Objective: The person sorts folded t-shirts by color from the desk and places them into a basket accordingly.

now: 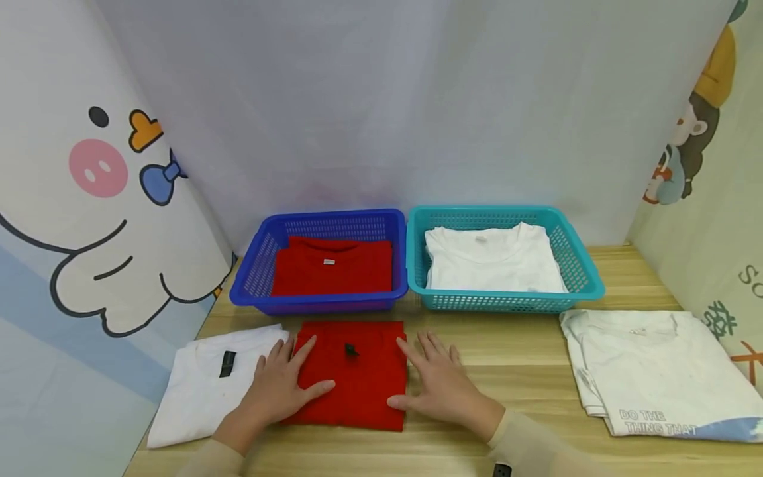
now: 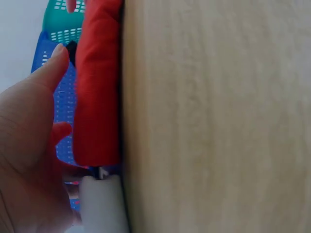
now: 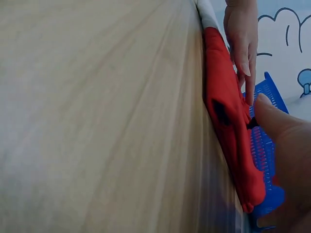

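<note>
The red shirt has the left grip at its left edge, the right grip at its right. Both spread wide, clasping nothing.

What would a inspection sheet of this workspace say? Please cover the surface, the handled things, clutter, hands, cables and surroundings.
Surface: wood-grain table.
Job's things: folded red shirt between the hands; blue basket behind it, holding another red shirt; turquoise basket, holding white clothing; left white garment and right white garment, both folded on the table.
Clutter: nothing seen.
Left hand: fingers spread, across the red shirt's left edge.
Right hand: fingers spread, at the red shirt's right edge; how firmly it touches, cannot tell.
Cables: nothing seen.
Surroundings: pale backdrop behind; left cartoon panel and right cartoon panel at the sides.
</note>
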The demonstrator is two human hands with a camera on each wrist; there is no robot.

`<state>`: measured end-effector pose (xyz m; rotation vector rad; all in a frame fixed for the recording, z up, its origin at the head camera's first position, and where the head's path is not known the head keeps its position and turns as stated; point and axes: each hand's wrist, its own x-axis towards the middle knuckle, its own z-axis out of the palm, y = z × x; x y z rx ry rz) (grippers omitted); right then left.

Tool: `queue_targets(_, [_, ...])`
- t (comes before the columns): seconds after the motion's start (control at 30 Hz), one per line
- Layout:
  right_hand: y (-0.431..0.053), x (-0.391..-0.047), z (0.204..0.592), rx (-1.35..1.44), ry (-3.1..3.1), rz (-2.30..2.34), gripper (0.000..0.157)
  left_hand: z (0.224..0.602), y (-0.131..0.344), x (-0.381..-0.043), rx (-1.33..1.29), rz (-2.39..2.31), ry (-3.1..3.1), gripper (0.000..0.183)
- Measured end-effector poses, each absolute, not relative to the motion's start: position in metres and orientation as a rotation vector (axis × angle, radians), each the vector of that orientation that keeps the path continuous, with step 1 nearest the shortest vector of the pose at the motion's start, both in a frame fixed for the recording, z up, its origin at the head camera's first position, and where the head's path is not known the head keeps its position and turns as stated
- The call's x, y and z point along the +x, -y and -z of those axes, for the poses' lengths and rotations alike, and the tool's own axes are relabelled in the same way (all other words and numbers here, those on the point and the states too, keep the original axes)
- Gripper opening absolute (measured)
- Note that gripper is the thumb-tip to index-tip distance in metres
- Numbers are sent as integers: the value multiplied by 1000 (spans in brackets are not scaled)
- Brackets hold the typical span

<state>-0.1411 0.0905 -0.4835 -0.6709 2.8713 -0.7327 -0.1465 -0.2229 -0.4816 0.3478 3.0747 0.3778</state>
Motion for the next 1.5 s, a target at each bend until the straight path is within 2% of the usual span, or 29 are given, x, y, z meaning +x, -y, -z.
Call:
queue_targets(0.6, [-76,-146,495,-680,-2812,595,102,487,213,-147,303,-202,-3017,101])
queue_targets(0.9, [-70,-146,490,-651,-2734,747,95,487,204,-147,335,-227,-3025,102])
queue_targets(1.1, [-67,-149,487,-583,-2672,986,85,486,199,-148,303,-430,-3015,101])
queue_targets(1.33, [-61,-157,487,-413,-2413,1543,63,486,199,-154,191,-906,-2910,89])
queue_targets(1.5, [-63,-164,488,-267,-2075,1837,63,487,201,-159,78,-1242,-2741,80])
